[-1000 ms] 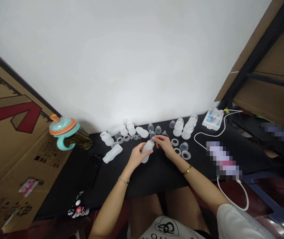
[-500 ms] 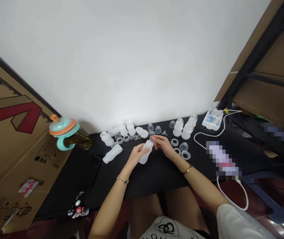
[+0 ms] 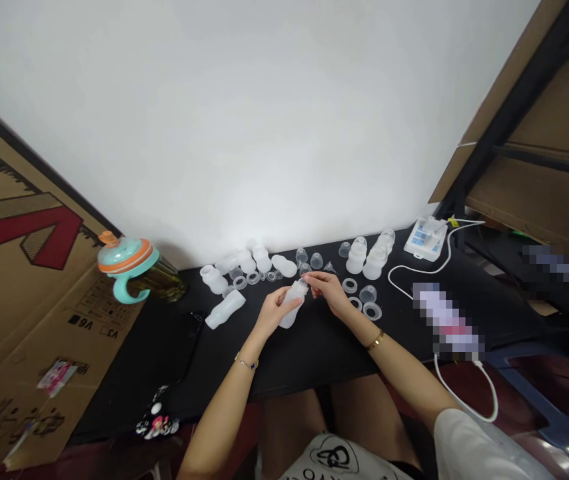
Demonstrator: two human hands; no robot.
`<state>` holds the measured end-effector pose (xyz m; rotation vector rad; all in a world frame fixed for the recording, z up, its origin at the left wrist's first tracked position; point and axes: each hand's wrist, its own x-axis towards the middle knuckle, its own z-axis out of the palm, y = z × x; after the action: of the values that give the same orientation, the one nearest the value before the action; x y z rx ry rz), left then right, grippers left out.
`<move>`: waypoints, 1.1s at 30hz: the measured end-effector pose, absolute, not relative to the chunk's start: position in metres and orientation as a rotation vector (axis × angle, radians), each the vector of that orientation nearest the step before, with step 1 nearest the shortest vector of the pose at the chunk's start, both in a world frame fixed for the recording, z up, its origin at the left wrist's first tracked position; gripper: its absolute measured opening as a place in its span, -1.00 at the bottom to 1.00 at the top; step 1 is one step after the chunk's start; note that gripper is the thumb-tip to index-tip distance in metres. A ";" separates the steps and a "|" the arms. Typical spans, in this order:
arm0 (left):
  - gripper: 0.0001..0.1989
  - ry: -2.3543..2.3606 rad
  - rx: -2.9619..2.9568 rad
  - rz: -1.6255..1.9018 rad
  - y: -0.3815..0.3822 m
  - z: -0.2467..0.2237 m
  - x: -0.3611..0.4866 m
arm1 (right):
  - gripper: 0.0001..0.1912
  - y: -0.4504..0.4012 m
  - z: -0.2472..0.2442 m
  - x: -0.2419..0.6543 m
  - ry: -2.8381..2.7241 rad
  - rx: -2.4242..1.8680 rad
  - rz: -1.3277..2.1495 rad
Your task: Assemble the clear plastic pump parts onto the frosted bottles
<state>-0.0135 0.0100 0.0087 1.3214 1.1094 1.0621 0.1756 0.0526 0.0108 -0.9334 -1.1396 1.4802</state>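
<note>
Wall: white, it fills the upper and middle part of the frame.
Cardboard box (image 3: 92, 327): brown, at the left side of the frame.
Table (image 3: 274, 367): black, across the lower middle.
Jug (image 3: 167, 277): with a blue and orange lid, left of centre, leaning in the view.
Left hand (image 3: 270, 312): it comes from the lower left, with forearm slanting up; the thumb lies across the bottle's side and the fingers wrap around, gripping the body.
Right hand (image 3: 332, 291): it comes from the lower right, wrist bent inward; thumb and forefinger are closed together at the bottle's mouth, seemingly pinching a small clear piece.
Held bottle (image 3: 290, 313): whitish, just below the frame's centre, tilted, mouth toward the upper right. For good work here, I think the left grip should be firm but not squeezing, because the soft-looking wall may bend; the mouth is best kept facing the right fingertips.
Other bottles (image 3: 357, 257): some stand right of centre; one lies left of the held bottle.
Clear caps (image 3: 316, 261): near the wall, above the right hand.
Rings (image 3: 372, 311): flat, right of the right hand.
Small clear piece (image 3: 304, 283): at the mouth; light and straight pressure seems best. Its exact seating I cannot tell.
</note>
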 end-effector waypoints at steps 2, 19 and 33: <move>-0.46 1.115 1.348 1.073 0.010 0.008 -0.013 | -0.60 0.053 0.010 0.176 -1.145 -0.946 1.468; -0.45 1.526 1.713 1.088 0.010 -0.003 -0.014 | -0.60 0.056 0.008 0.174 -1.168 -1.014 1.344; -0.47 1.575 1.771 1.061 0.008 -0.001 -0.011 | -0.61 0.052 0.007 0.173 -1.161 -1.099 1.236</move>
<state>-0.0115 0.0082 -0.0013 1.7709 1.5750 1.0605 0.1728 0.0524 0.0070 -1.0992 -1.1615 1.2361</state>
